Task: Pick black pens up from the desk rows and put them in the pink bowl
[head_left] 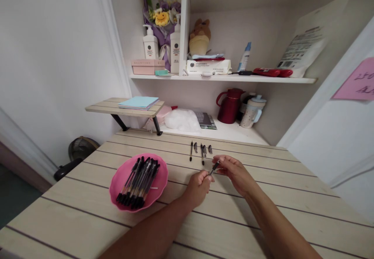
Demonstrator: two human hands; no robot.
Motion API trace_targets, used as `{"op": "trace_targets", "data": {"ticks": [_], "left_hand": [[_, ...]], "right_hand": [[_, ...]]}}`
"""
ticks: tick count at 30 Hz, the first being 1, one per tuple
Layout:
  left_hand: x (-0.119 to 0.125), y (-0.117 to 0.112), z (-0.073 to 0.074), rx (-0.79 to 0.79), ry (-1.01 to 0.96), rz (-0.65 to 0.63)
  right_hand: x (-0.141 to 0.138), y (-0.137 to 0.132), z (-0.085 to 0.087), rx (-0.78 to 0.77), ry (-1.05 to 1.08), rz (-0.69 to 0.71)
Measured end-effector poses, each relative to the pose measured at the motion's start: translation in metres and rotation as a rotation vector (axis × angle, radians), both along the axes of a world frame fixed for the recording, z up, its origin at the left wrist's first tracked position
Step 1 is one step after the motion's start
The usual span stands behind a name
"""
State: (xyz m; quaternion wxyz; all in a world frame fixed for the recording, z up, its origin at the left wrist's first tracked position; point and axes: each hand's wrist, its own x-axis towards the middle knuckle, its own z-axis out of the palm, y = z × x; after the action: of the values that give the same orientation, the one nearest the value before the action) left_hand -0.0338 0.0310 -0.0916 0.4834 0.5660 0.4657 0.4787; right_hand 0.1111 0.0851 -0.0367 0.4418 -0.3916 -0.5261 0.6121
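Note:
In front of me a clear-barrelled gel pen (213,168) with a black grip points up and away. My left hand (200,187) is closed around its rear part. The fingers of my right hand (233,170) are bent and close on its front end; whether a small part sits between the fingertips is too small to tell. Just beyond my hands lie two slim dark pens, a left one (191,151) and a right one (202,154). Beside them rest three black pen caps, one near the left pen (195,147) and a rightmost cap (210,149).
Left of my hands, a pink scalloped bowl (163,181) holds many black-capped pens (139,182). A small raised stand (108,106) bears blue paper (139,102). Behind the wooden table (263,220) are a red jug (230,105), a cup (253,111) and a loaded shelf (257,79).

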Motion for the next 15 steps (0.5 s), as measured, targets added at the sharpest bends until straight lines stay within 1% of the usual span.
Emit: {"op": "trace_targets", "data": {"ticks": [2, 6, 9, 11, 13, 15], "left_hand": [[0.0, 0.0, -0.001, -0.012, -0.005, 0.002], [0.001, 0.0, -0.002, -0.019, -0.017, 0.011], [0.001, 0.0, -0.001, -0.007, -0.035, 0.013], [0.001, 0.0, 0.001, -0.027, -0.074, 0.021], [0.0, 0.001, 0.003, -0.076, -0.145, 0.047], [0.0, 0.001, 0.005, -0.129, -0.221, 0.081]], "right_hand": [[0.001, 0.001, 0.0, 0.002, 0.011, 0.007], [0.0, 0.002, -0.005, 0.036, -0.02, -0.039], [0.002, 0.004, -0.006, 0.056, -0.05, -0.033], [0.004, 0.009, -0.007, 0.074, -0.052, -0.052], [0.007, 0.021, -0.009, 0.115, -0.13, -0.151], [0.007, 0.038, -0.014, 0.179, -0.343, -0.29]]}}
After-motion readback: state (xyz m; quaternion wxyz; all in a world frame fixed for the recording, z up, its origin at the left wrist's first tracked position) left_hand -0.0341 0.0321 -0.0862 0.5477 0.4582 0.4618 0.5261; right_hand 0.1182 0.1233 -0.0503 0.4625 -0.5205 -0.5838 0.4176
